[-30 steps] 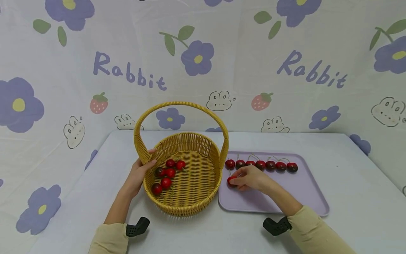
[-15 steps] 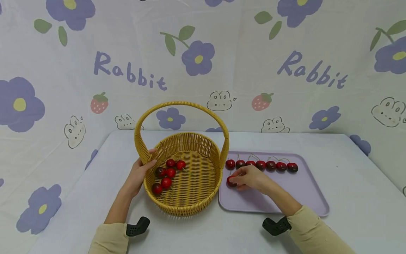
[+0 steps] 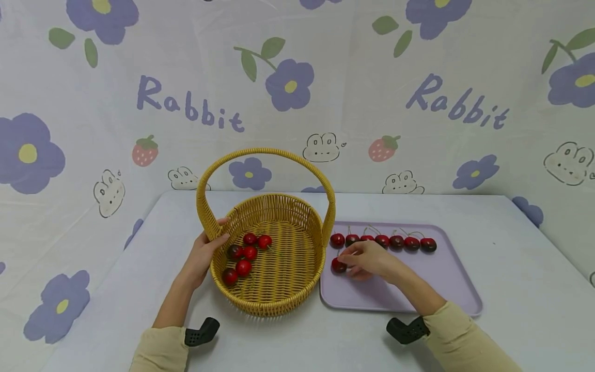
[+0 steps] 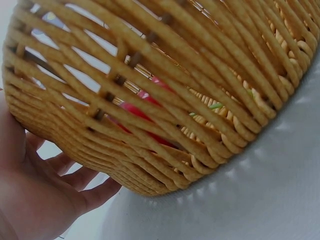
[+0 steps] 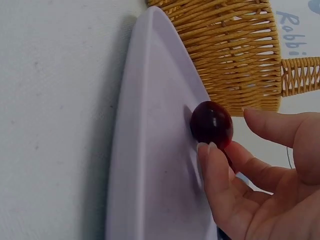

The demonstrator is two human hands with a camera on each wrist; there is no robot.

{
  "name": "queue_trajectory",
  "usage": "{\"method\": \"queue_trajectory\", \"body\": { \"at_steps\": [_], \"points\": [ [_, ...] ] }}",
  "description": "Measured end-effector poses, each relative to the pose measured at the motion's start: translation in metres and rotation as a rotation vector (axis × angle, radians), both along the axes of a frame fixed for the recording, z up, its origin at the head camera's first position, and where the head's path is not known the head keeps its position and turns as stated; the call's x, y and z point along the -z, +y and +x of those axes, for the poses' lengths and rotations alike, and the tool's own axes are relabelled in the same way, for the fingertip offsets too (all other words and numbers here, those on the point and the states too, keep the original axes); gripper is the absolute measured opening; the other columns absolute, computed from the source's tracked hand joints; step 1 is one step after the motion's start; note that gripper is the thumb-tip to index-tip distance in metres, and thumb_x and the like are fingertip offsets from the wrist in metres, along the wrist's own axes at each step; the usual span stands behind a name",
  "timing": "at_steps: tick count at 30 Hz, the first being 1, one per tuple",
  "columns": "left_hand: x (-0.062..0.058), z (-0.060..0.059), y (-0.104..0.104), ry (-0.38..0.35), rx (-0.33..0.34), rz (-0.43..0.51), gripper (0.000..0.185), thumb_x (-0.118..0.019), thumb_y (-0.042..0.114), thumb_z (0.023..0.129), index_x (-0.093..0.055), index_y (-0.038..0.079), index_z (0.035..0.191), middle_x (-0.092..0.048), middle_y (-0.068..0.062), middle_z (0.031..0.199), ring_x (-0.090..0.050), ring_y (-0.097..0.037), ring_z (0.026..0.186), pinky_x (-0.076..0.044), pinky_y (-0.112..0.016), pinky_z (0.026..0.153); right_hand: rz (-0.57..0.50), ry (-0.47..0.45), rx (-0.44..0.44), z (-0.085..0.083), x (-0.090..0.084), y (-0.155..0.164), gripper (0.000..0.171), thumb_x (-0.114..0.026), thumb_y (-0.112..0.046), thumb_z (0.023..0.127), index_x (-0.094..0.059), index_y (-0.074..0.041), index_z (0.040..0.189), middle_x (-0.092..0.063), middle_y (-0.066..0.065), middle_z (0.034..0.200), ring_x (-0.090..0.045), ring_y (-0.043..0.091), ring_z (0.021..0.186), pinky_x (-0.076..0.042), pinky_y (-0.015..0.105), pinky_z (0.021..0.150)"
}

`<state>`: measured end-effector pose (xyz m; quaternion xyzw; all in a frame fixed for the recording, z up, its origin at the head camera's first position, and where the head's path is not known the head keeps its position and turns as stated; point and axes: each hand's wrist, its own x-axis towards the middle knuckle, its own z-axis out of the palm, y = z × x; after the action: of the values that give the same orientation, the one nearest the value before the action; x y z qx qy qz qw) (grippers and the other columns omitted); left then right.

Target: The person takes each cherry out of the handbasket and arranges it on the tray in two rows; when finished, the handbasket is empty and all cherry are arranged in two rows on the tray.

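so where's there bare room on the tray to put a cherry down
The tray is bare in front of the cherry row, right of the right hand. It is crowded along the far edge and by the lone cherry near the basket.

Beige sleeves (image 3: 160,351), blk wrist cams (image 3: 201,332)

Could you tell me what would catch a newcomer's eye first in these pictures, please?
Probably the yellow wicker basket with its tall arched handle, mid-table, holding six red cherries on its left side. The left hand holds its rim. To its right a lilac tray carries a neat row of seven cherries, and the right hand touches one lone cherry in front of that row.
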<state>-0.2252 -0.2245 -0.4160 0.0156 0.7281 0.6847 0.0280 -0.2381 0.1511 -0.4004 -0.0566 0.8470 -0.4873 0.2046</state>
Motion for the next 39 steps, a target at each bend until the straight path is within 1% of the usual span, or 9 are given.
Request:
{"method": "queue_trajectory", "body": {
  "at_steps": [5,8,13,16,19,22,27,32,39],
  "points": [
    [0.000,0.000,0.000,-0.001,-0.003,-0.004,0.049,-0.046,0.017,0.101,-0.032,0.009,0.147,-0.034,-0.018,0.146,-0.031,-0.031,0.133,-0.018,-0.052,0.108,0.000,-0.008,0.026,-0.001,-0.006,0.008,0.031,-0.066,-0.024,0.090,-0.062,0.001,0.108,-0.065,0.011,0.091,-0.063,0.021,0.078,-0.055,0.036,0.067],
    [0.000,0.000,0.000,-0.003,-0.005,-0.007,0.049,-0.046,0.017,0.101,-0.032,0.009,0.147,-0.034,-0.018,0.146,-0.031,-0.032,0.133,-0.018,-0.052,0.108,-0.028,-0.020,0.010,-0.002,-0.010,0.013,0.033,-0.064,-0.024,0.092,-0.060,0.003,0.111,-0.062,0.014,0.096,-0.062,0.021,0.080,-0.055,0.037,0.069],
    [0.000,0.000,0.000,-0.007,-0.010,-0.007,0.048,-0.046,0.017,0.101,-0.032,0.009,0.146,-0.034,-0.018,0.146,-0.031,-0.032,0.133,-0.018,-0.052,0.108,-0.085,-0.046,-0.106,0.000,-0.024,0.022,0.041,-0.061,-0.026,0.094,-0.054,0.005,0.120,-0.059,0.020,0.105,-0.061,0.026,0.088,-0.054,0.038,0.074],
    [0.000,0.000,-0.001,-0.008,-0.013,-0.007,0.048,-0.047,0.017,0.101,-0.032,0.009,0.146,-0.034,-0.017,0.146,-0.031,-0.031,0.133,-0.018,-0.052,0.109,-0.100,-0.055,-0.199,0.003,-0.034,0.025,0.042,-0.060,-0.029,0.094,-0.054,0.003,0.122,-0.058,0.022,0.110,-0.060,0.028,0.092,-0.053,0.039,0.077],
    [0.001,0.000,-0.001,-0.005,-0.015,-0.009,0.049,-0.047,0.017,0.101,-0.032,0.009,0.147,-0.034,-0.017,0.146,-0.030,-0.031,0.133,-0.018,-0.052,0.109,-0.102,-0.058,-0.261,0.005,-0.042,0.025,0.041,-0.061,-0.031,0.094,-0.055,-0.001,0.121,-0.059,0.022,0.114,-0.060,0.029,0.095,-0.052,0.040,0.079],
    [0.001,0.000,-0.001,-0.005,-0.014,-0.011,0.049,-0.047,0.017,0.101,-0.032,0.009,0.147,-0.034,-0.017,0.146,-0.030,-0.031,0.133,-0.018,-0.052,0.109,-0.118,-0.066,-0.290,0.006,-0.049,0.025,0.039,-0.061,-0.032,0.093,-0.056,-0.004,0.121,-0.058,0.021,0.115,-0.059,0.030,0.097,-0.052,0.041,0.080],
    [0.001,0.001,-0.002,-0.009,-0.015,-0.009,0.049,-0.046,0.017,0.101,-0.032,0.009,0.147,-0.034,-0.018,0.146,-0.030,-0.032,0.133,-0.017,-0.052,0.109,-0.174,-0.074,-0.334,0.008,-0.054,0.020,0.039,-0.060,-0.030,0.094,-0.055,-0.002,0.121,-0.057,0.019,0.114,-0.058,0.033,0.100,-0.051,0.041,0.083],
    [0.001,0.000,-0.001,-0.010,-0.013,-0.007,0.048,-0.046,0.017,0.101,-0.032,0.009,0.146,-0.033,-0.017,0.146,-0.030,-0.031,0.133,-0.017,-0.052,0.109,-0.277,-0.076,-0.374,0.010,-0.056,0.010,0.038,-0.060,-0.024,0.095,-0.054,0.001,0.123,-0.056,0.020,0.114,-0.057,0.032,0.101,-0.050,0.040,0.086],
    [0.002,-0.001,-0.001,0.001,-0.008,-0.006,0.048,-0.047,0.017,0.101,-0.033,0.009,0.146,-0.034,-0.017,0.146,-0.030,-0.031,0.133,-0.016,-0.052,0.108,-0.405,-0.033,-0.441,0.016,-0.056,-0.019,0.035,-0.059,-0.018,0.096,-0.052,0.003,0.123,-0.055,0.022,0.117,-0.057,0.033,0.104,-0.048,0.040,0.089]
  ]
}}
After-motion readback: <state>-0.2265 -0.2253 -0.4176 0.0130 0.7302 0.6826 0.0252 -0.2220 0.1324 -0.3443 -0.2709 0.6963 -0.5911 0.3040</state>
